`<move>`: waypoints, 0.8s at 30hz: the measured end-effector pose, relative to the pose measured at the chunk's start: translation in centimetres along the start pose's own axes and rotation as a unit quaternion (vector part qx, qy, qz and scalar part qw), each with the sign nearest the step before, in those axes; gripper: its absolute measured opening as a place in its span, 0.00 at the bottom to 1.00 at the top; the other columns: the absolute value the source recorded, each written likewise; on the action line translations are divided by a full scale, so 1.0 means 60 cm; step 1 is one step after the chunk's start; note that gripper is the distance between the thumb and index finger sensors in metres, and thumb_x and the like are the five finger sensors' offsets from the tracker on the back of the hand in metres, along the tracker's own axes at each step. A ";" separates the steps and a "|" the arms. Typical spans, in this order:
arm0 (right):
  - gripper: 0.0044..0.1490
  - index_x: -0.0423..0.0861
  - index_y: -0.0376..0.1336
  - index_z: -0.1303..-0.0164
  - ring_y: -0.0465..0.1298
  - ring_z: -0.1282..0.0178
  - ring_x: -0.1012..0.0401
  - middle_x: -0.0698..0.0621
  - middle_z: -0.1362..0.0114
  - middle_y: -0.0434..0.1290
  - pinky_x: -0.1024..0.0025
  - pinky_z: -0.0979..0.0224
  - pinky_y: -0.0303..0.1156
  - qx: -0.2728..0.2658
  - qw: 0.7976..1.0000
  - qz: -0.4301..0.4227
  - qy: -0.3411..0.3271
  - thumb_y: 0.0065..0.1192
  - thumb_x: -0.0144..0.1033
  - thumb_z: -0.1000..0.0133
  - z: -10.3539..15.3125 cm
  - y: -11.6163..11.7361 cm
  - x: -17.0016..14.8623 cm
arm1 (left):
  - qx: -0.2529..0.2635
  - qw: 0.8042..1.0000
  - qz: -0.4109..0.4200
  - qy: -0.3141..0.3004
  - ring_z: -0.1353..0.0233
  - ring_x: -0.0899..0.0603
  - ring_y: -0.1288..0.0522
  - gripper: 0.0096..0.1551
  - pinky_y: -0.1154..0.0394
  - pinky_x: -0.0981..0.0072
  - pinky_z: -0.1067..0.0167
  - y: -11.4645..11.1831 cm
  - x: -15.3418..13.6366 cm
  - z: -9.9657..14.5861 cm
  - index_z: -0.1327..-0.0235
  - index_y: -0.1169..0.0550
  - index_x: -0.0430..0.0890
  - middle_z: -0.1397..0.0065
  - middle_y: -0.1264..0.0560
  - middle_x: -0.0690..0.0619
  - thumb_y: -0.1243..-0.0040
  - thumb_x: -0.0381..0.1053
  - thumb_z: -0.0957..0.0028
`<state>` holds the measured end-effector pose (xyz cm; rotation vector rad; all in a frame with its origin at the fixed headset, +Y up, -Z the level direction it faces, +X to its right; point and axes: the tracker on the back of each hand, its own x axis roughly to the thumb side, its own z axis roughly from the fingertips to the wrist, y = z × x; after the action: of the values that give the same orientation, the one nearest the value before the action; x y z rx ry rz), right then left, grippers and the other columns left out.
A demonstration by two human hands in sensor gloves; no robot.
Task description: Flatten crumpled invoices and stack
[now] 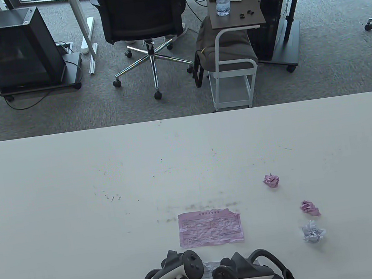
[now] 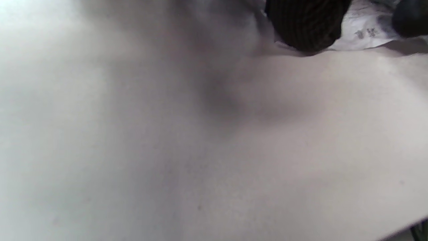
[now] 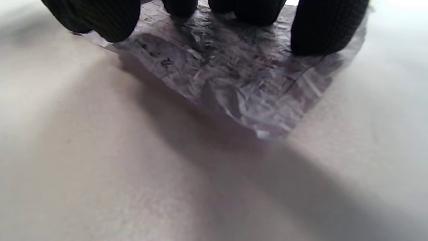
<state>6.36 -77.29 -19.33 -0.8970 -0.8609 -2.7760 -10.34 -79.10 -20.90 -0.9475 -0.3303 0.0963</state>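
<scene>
So both hands are right at the near edge of the worktop [image 1: 76,196], working a white invoice [image 1: 207,278] that sits between and under them. The right hand [image 1: 246,273] has its fingertips [image 3: 329,30] pressed down flat on the wrinkled sheet, fingers spread rather than curled around it. The left hand [image 1: 177,272] touches the sheet's left edge, but I can't tell how its fingers lie.

Just beyond them is the flattened pink invoice [image 1: 210,227], long axis running left-right. That's the stack spot, so I'd guess the white one just slides straight forward onto it.

Farther off to the right sit three balls: a white one [image 1: 312,232], a pink one [image 1: 309,207], another pink [image 1: 271,180]. The right hand's nearer those.
</scene>
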 end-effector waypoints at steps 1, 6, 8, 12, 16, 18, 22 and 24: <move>0.43 0.51 0.40 0.20 0.52 0.25 0.44 0.39 0.17 0.40 0.41 0.37 0.69 0.005 1.000 -0.010 0.017 0.52 0.56 0.38 0.000 0.001 -0.004 | 0.000 1.000 0.000 0.000 0.30 0.20 0.79 0.56 0.62 0.24 0.36 0.000 0.000 0.000 0.25 0.67 0.53 0.28 0.80 0.42 0.41 0.59 0.42; 0.40 0.41 0.47 0.24 0.60 0.29 0.43 0.34 0.19 0.48 0.41 0.41 0.73 -0.011 0.994 -0.016 0.105 0.54 0.52 0.37 0.007 -0.008 -0.035 | -0.001 1.000 0.000 0.002 0.30 0.20 0.79 0.56 0.63 0.24 0.36 0.000 0.001 0.000 0.26 0.67 0.53 0.28 0.80 0.42 0.41 0.59 0.42; 0.38 0.38 0.51 0.28 0.65 0.32 0.42 0.31 0.21 0.52 0.43 0.43 0.75 -0.008 0.990 0.006 0.142 0.54 0.51 0.37 0.008 -0.009 -0.040 | -0.001 1.000 0.000 0.002 0.30 0.21 0.79 0.56 0.63 0.24 0.36 0.000 0.001 0.000 0.26 0.67 0.54 0.28 0.80 0.42 0.41 0.59 0.42; 0.38 0.34 0.53 0.31 0.68 0.33 0.40 0.28 0.23 0.55 0.44 0.43 0.76 0.011 0.982 0.022 0.188 0.54 0.51 0.37 0.011 -0.008 -0.049 | -0.001 1.000 0.001 0.002 0.30 0.21 0.79 0.56 0.63 0.24 0.36 0.000 0.001 0.000 0.26 0.67 0.54 0.28 0.80 0.42 0.41 0.59 0.42; 0.40 0.33 0.54 0.29 0.69 0.33 0.41 0.28 0.23 0.55 0.46 0.44 0.77 -0.016 0.984 0.002 0.180 0.54 0.52 0.37 0.020 -0.010 -0.061 | 0.000 1.000 0.002 0.002 0.30 0.21 0.79 0.56 0.63 0.24 0.36 0.000 0.001 0.000 0.26 0.67 0.54 0.28 0.80 0.42 0.41 0.59 0.42; 0.43 0.36 0.50 0.24 0.72 0.36 0.41 0.28 0.22 0.53 0.49 0.45 0.78 -0.051 0.981 -0.009 0.186 0.54 0.53 0.38 0.029 -0.016 -0.068 | 0.001 1.000 0.003 0.001 0.30 0.21 0.79 0.56 0.63 0.24 0.36 0.000 0.001 0.000 0.25 0.66 0.54 0.28 0.80 0.42 0.41 0.59 0.42; 0.42 0.40 0.48 0.23 0.70 0.34 0.41 0.30 0.22 0.54 0.47 0.44 0.78 -0.119 0.987 -0.014 0.103 0.55 0.53 0.38 0.040 -0.030 -0.051 | 0.001 1.000 0.003 0.001 0.30 0.20 0.79 0.56 0.63 0.24 0.36 0.000 0.000 0.000 0.25 0.66 0.53 0.28 0.80 0.42 0.41 0.59 0.42; 0.41 0.44 0.48 0.22 0.66 0.30 0.40 0.31 0.20 0.52 0.43 0.40 0.74 -0.113 0.993 -0.007 0.030 0.54 0.53 0.38 0.035 -0.031 -0.026 | 0.001 1.000 0.004 0.001 0.30 0.21 0.79 0.56 0.63 0.24 0.36 0.000 0.000 0.000 0.25 0.66 0.53 0.28 0.80 0.42 0.41 0.59 0.42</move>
<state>8.26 -74.71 -19.70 -0.8338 -0.5521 -2.9385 -10.36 -79.10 -20.88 -0.9468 -0.3246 0.1028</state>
